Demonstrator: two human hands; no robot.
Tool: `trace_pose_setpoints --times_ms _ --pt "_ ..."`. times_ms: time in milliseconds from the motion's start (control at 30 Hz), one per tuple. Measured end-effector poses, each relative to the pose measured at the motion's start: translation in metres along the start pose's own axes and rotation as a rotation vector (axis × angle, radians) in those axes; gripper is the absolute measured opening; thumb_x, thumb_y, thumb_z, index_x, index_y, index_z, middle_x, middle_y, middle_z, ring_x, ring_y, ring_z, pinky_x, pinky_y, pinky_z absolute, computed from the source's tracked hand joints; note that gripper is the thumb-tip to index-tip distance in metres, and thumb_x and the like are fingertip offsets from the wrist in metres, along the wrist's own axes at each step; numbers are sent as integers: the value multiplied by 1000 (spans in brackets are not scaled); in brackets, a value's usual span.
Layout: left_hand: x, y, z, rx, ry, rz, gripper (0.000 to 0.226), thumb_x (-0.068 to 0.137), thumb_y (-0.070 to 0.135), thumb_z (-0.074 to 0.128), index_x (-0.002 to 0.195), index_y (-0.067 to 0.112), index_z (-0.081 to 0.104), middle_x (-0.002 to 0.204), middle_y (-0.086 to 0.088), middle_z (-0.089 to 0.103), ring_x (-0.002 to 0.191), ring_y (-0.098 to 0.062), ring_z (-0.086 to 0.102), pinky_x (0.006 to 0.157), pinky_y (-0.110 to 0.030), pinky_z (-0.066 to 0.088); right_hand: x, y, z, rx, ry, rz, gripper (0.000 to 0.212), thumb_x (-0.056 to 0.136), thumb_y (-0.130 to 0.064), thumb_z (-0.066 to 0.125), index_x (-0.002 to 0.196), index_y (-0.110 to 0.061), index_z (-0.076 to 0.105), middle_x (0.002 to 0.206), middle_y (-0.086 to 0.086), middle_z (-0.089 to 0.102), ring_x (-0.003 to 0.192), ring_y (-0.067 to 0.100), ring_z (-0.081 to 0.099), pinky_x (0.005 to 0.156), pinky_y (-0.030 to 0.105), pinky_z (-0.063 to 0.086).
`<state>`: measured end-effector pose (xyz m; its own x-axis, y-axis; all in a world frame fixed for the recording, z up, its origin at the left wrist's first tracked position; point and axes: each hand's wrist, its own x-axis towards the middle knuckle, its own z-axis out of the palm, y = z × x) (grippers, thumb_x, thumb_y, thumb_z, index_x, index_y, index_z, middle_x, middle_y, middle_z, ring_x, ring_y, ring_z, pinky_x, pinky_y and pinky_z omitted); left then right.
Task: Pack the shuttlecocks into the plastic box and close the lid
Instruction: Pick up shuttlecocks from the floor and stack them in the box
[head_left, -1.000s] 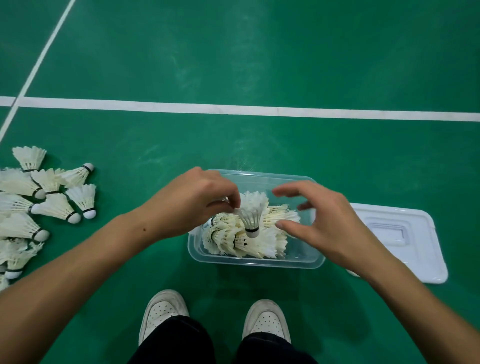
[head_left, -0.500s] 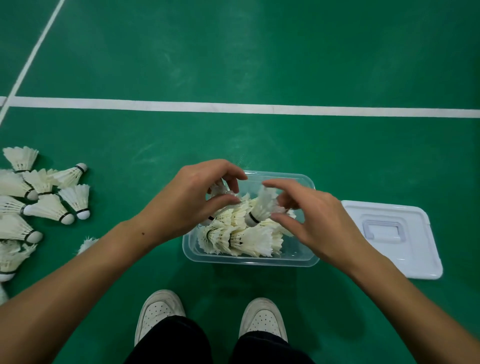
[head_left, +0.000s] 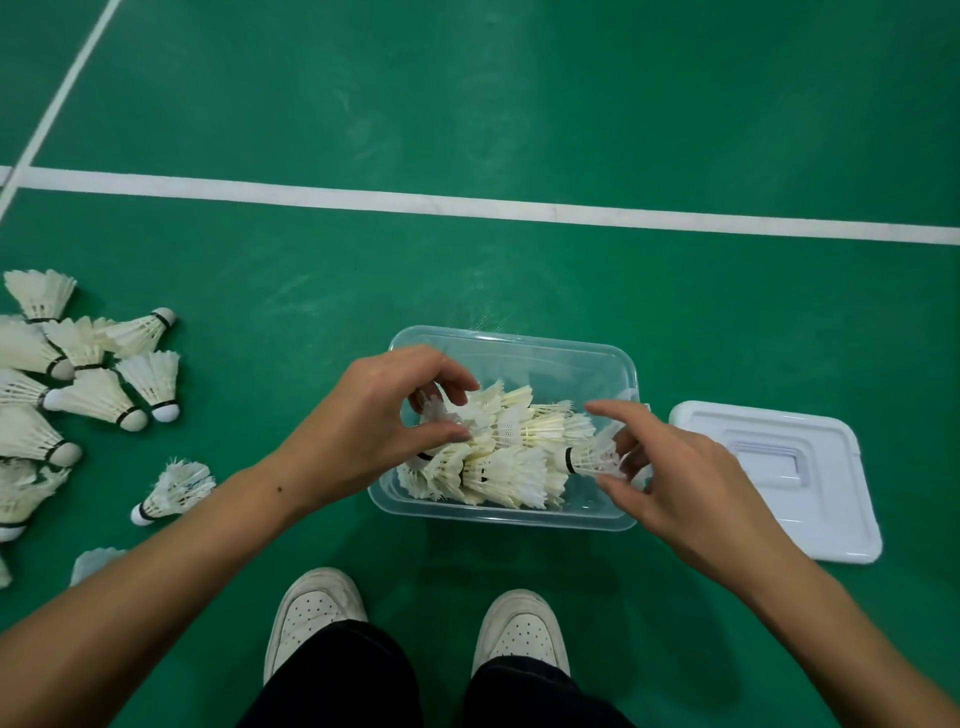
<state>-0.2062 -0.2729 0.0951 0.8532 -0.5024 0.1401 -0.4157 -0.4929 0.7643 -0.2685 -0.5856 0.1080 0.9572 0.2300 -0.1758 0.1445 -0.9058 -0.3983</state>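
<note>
A clear plastic box (head_left: 561, 349) stands on the green floor in front of my feet, with several white shuttlecocks (head_left: 506, 457) lying in rows inside. My left hand (head_left: 371, 421) reaches over the box's left end and pinches the feathers of a shuttlecock at the back left of the pile. My right hand (head_left: 670, 475) holds one shuttlecock (head_left: 589, 457) by its feather skirt at the box's right end, cork pointing left. The white lid (head_left: 826, 519) lies flat on the floor right of the box.
A loose heap of several shuttlecocks (head_left: 88, 389) lies on the floor at the left, one stray (head_left: 174, 491) closer to my left forearm. My two white shoes (head_left: 317, 613) stand just below the box. A white court line (head_left: 467, 205) runs across beyond it.
My right hand took the shuttlecock from above the middle of the box down to its right end and turned it on its side. My left hand lowered onto the pile's left.
</note>
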Motion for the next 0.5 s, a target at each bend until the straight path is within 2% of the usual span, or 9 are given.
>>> trace_pose_setpoints --times_ms 67,233,333,500 --pt "-1 -1 0 -3 -6 1 36 82 23 90 113 20 72 99 14 70 86 -9 67 79 -27 54 3 -5 4 -13 -30 -25 68 91 -32 79 146 -48 42 95 -23 59 68 -4 56 74 35 55" --pt "-2 -1 0 -4 21 7 34 84 22 88 113 20 72 100 13 70 87 -10 68 79 -32 56 8 -16 20 21 -107 -32 67 95 -32 75 149 -45 39 102 -16 62 86 13 63 82 40 56" --pt "-2 -1 -1 -9 32 1 35 84 23 89 114 19 72 101 12 70 87 -10 69 80 -32 57 11 -20 33 145 -107 22 66 93 -27 78 148 -42 43 99 -8 66 86 15 64 83 39 56" --pt "-1 3 1 -41 33 -10 39 82 23 90 116 18 71 100 12 72 88 -11 71 82 -30 58 25 -22 53 247 -103 117 70 88 -19 81 147 -36 47 85 -6 65 76 14 65 77 41 58"
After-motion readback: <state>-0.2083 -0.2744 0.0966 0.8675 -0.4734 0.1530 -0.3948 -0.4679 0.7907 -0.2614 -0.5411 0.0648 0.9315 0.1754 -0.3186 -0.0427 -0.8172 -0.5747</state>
